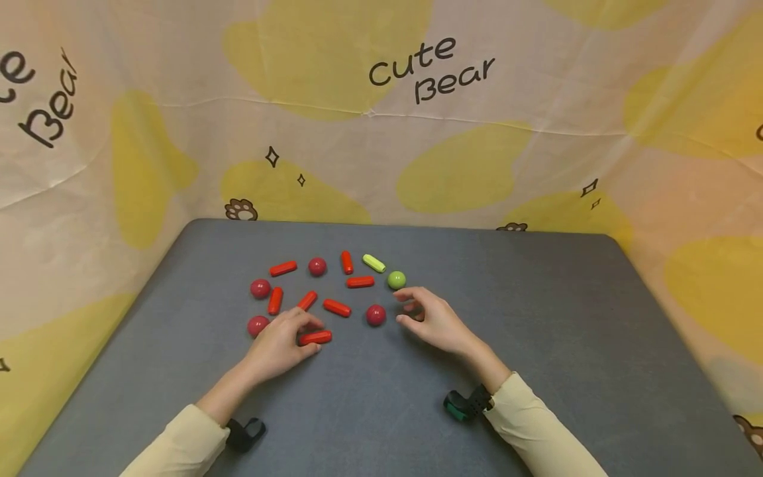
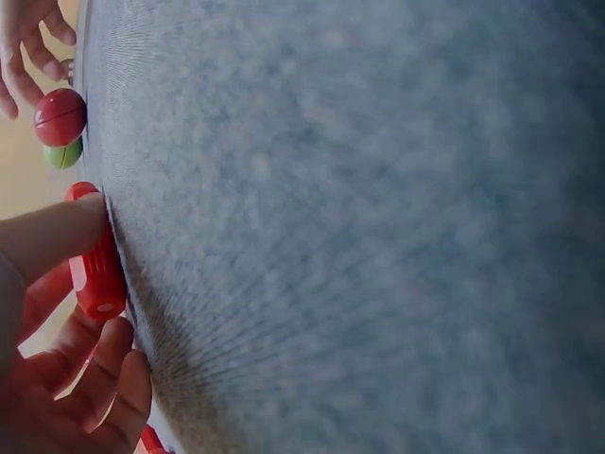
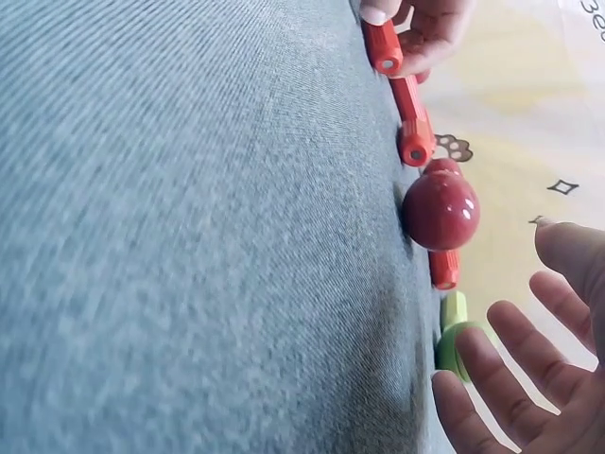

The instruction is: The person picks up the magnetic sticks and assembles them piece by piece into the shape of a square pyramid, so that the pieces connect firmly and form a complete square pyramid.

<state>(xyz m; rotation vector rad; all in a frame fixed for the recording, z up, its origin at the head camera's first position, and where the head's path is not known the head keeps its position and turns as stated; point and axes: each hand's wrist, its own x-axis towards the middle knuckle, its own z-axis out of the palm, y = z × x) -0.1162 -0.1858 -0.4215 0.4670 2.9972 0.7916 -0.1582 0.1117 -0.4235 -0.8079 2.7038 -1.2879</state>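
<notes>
My left hand (image 1: 280,346) holds a red magnetic rod (image 1: 316,338) low on the table, thumb on the near side and curved fingers on the far side. In the left wrist view the thumb crosses in front of this ribbed rod (image 2: 99,270). My right hand (image 1: 435,321) is held over the table with its fingers apart and nothing between them. Just left of its thumb is a glossy red ball (image 1: 375,315); beyond the fingertips sits a green ball (image 1: 396,280). In the right wrist view the spread right hand (image 3: 529,378) overlaps the green ball (image 3: 454,352).
Several red rods (image 1: 337,307) and red balls (image 1: 318,267) lie loose around the left hand and farther back. A light green rod (image 1: 373,263) lies behind the green ball. One red ball (image 1: 257,326) is partly hidden by the left hand. A printed cloth (image 1: 334,165) surrounds the grey table (image 1: 536,298).
</notes>
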